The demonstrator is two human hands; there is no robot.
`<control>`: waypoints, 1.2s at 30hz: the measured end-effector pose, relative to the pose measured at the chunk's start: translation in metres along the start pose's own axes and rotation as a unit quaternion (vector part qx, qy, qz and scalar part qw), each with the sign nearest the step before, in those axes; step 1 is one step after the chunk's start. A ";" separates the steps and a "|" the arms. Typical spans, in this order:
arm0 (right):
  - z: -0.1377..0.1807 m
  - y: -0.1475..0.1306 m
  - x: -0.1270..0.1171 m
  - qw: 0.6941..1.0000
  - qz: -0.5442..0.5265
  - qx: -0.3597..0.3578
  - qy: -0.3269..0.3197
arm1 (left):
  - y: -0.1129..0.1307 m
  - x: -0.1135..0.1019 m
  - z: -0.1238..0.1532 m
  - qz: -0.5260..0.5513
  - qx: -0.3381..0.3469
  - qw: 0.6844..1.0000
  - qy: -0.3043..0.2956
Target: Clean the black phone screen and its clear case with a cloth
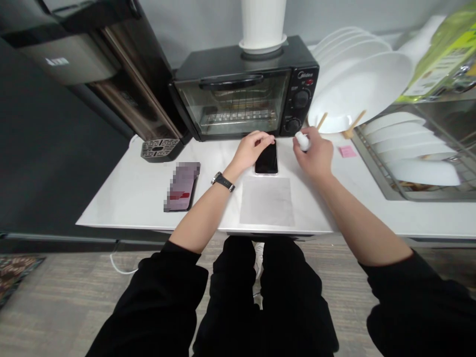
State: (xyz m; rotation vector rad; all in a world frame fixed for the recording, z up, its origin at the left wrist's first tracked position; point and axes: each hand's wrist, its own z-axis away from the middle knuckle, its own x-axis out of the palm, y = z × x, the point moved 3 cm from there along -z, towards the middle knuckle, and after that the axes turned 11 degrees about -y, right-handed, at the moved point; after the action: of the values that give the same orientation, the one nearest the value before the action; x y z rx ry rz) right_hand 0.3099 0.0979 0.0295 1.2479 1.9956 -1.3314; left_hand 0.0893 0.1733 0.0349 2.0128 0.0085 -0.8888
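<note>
A smartphone [267, 159] with a dark screen lies flat on the white counter. My left hand [253, 148], with a watch on the wrist, is closed at the phone's upper left edge, thumb and fingertips at its top. To the right of the phone, my right hand [316, 152] is wrapped round a small white bottle [302, 141]; only its whitish top shows, and the rest is hidden in the palm. Just below the phone a thin grey cloth [267, 202] is spread flat near the counter's front edge.
Behind my hands stands a black toaster oven [238, 99] with a white pot [263, 25] on top. Left are a drink dispenser [122, 84] and a second phone [182, 187]. Right are a pink sticky note [347, 151], large white plates [364, 89] and a dish rack [394, 191].
</note>
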 end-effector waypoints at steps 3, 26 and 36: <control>0.000 -0.005 0.006 0.999 -0.030 -0.021 -0.023 | 0.006 0.016 -0.001 0.015 0.026 0.999 -0.043; -0.010 0.015 0.010 0.994 -0.032 -0.027 -0.102 | -0.011 0.045 -0.008 0.107 0.035 0.991 -0.071; -0.012 0.037 0.003 0.995 0.030 0.069 -0.069 | -0.006 0.037 -0.008 -0.027 0.040 0.998 -0.037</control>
State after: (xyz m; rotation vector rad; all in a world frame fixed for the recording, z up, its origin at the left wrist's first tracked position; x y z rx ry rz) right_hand 0.3414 0.1144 0.0147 1.2295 1.7849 -1.5052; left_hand 0.1189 0.1707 0.0112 2.0602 -0.0141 -1.0111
